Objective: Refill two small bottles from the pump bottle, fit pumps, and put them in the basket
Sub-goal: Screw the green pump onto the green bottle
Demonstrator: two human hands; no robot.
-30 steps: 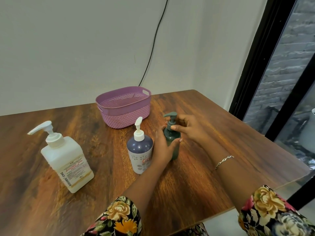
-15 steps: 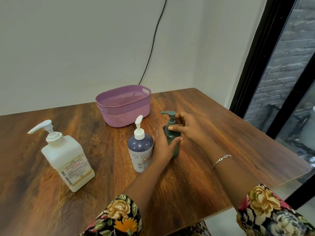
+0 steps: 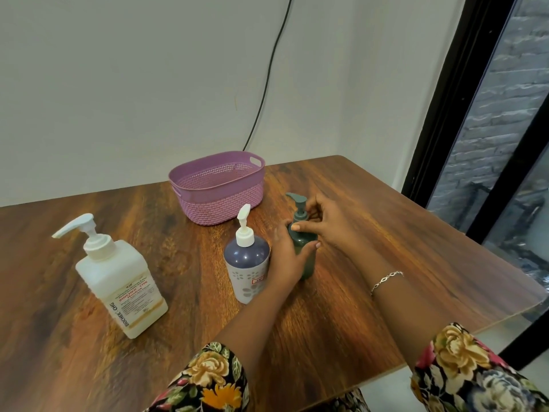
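Green bottle (image 3: 303,244) stands upright on the table (image 3: 386,233), right of centre, just beside the purple bottle (image 3: 246,263). Whether the two touch cannot be told, since the left hand (image 3: 286,258) sits between them. Change over the last second is small. The spout of the green pump (image 3: 296,200) has swung slightly and now points left and a little far, while both hands keep the same hold and the bottle has not shifted on the wood. The left hand wraps round the green bottle's body and steadies it. The right hand (image 3: 329,224) pinches the pump collar just under the head, thumb on the near side. Reading: the pump is being screwed down, so this bottle is likely filled and in its last fitting step. How far the thread is seated cannot be seen. The purple bottle already carries its white pump (image 3: 244,230), spout upward. Neither small bottle is in the basket (image 3: 225,203), which stands at the far side with nothing visible in it. The large pump bottle (image 3: 118,281) stands well apart at near left and is no obstacle. The way from the bottles to the basket is short. The purple bottle is close enough to be knocked when the green one is lifted. A black cable (image 3: 267,75) runs down the far wall.
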